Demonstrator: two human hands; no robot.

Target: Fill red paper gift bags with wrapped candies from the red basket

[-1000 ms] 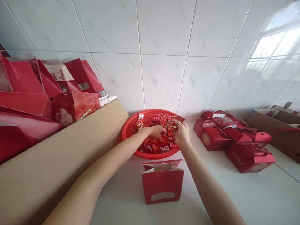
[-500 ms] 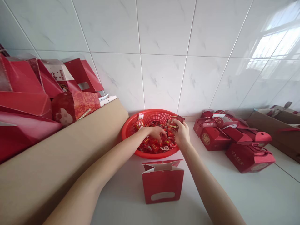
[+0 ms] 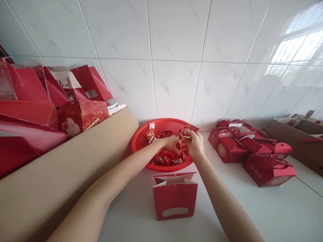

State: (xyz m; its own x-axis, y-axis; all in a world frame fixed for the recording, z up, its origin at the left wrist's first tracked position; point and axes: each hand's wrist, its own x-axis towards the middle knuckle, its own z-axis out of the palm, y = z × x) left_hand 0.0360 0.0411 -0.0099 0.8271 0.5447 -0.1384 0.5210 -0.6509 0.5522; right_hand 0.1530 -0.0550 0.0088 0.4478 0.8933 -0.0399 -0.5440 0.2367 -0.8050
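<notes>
A red plastic basket (image 3: 137, 143) holds a heap of small wrapped candies (image 3: 166, 158), mostly in red wrappers. Inside it, my left hand (image 3: 172, 144) has its fingers curled in, with a red candy wrapper showing at the fingertips; the palm side is hidden. Over the basket's right rim, my right hand (image 3: 196, 144) is closed round several wrapped candies (image 3: 186, 137), some of which stick out past the thumb and fingers. A red paper gift bag (image 3: 175, 201) stands upright in front of the basket, its top open and a pale oval window low on its front.
At left, a long cardboard box (image 3: 101, 144) is filled with red gift bags (image 3: 93, 82). Several red candy boxes with handles (image 3: 232, 149) cluster on the white counter (image 3: 217, 208) at right, near another cardboard box (image 3: 292, 137). A tiled wall (image 3: 174, 90) rises behind the basket.
My left hand has shifted slightly right among the candies, and its fingers have curled in. My right hand stays at the rim with its candies. The gift bag has not moved.
</notes>
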